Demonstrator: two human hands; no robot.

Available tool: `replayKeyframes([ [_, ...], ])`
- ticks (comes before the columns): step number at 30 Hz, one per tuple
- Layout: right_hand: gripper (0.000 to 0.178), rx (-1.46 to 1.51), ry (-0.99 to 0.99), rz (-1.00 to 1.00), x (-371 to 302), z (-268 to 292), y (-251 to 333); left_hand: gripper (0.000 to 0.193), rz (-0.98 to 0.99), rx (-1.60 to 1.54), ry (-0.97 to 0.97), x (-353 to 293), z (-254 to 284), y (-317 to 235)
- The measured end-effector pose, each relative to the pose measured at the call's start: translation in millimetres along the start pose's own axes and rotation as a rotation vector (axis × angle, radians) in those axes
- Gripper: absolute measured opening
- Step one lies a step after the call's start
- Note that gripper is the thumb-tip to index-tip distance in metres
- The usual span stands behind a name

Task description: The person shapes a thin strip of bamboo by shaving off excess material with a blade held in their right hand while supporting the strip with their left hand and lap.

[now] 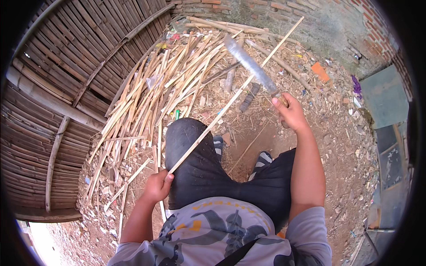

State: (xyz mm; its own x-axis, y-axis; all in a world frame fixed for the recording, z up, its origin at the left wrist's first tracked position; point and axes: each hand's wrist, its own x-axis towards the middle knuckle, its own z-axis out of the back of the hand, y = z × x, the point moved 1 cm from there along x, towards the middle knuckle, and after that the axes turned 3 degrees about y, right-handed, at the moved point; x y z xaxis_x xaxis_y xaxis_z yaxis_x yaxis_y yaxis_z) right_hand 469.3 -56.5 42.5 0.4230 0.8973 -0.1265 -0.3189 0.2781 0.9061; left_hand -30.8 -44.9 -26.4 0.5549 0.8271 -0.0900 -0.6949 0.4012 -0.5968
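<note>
My left hand [157, 186] is closed around the near end of a long, pale bamboo strip [230, 103]. The strip slants up and to the right, crossing above my left knee, its far end toward the brick wall. In my right hand [290, 114] is the handle of a machete [252, 64]. Its broad, worn grey blade points up and to the left, passing over the strip in the view; whether it touches the strip I cannot tell. A short dark piece of wood [250, 96] lies on the ground below the blade.
Many split bamboo strips [146, 95] lie heaped at the left, beside a bamboo slat wall [57, 102]. Thicker poles [282, 62] lie toward the brick wall [284, 13]. Grey panels [385, 97] lean at the right. Litter and chips cover the dirt ground around my sandalled feet [262, 162].
</note>
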Motion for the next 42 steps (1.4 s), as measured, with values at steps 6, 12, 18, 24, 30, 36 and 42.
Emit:
replayKeyframes([
  [6, 0.047, -0.258, 0.108, 0.123, -8.7, -26.2, 3.7, 0.046, -0.031, -0.034, 0.004, -1.0, -0.1, 7.0],
  [12, 0.034, -0.136, 0.105, 0.096, 2.0, -11.4, 0.8, 0.046, 0.015, 0.003, 0.006, -6.4, 1.8, 3.7],
  [18, 0.034, -0.194, 0.107, 0.121, -4.4, -16.1, -10.5, 0.046, -0.024, 0.019, -0.013, -1.2, -8.1, 11.4],
  [24, 0.035, -0.206, 0.246, 0.057, -4.4, -17.9, 3.0, 0.045, 0.017, 0.054, 0.035, -7.7, 5.4, 1.3],
  [30, 0.037, 0.026, 0.041, -0.033, 3.9, -5.0, -8.0, 0.045, 0.016, 0.049, -0.003, -1.7, -2.3, 0.8],
  [36, 0.031, -0.265, 0.480, -0.017, -14.5, -37.4, 8.8, 0.046, 0.035, 0.007, 0.025, -4.5, 2.8, -0.2],
  [42, 0.036, 0.019, 0.206, -0.032, 1.5, -15.5, -1.2, 0.053, 0.074, 0.046, 0.053, -3.5, 8.8, -8.9],
])
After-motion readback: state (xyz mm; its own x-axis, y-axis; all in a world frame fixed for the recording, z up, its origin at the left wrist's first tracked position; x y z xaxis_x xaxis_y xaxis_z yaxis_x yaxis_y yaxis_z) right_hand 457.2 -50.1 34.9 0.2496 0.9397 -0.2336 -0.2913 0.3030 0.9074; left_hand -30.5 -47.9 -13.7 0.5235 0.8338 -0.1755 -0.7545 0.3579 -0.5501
